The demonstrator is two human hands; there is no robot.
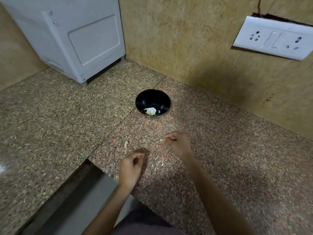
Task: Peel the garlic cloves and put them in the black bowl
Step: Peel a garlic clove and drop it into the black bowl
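Peeled cloves (151,111) are lying at the bottom of the bowl (144,99), which is sitting mid-counter within easy reach. At 6 o'clock from it, the right hand (177,144) is pinching a small pale piece (161,140) at its fingertips; whether clove or skin cannot be told. At 7 o'clock the left hand (131,167) is curling, thumb meeting fingertips, with any contents blurred. Skins (160,162) and a stalk (126,146) are lying by the hands on the counter (50,116), presumably discarded there to keep the bowl clean. An appliance (76,39) is standing at 10 o'clock and a socket plate (274,38) is hanging at 2.
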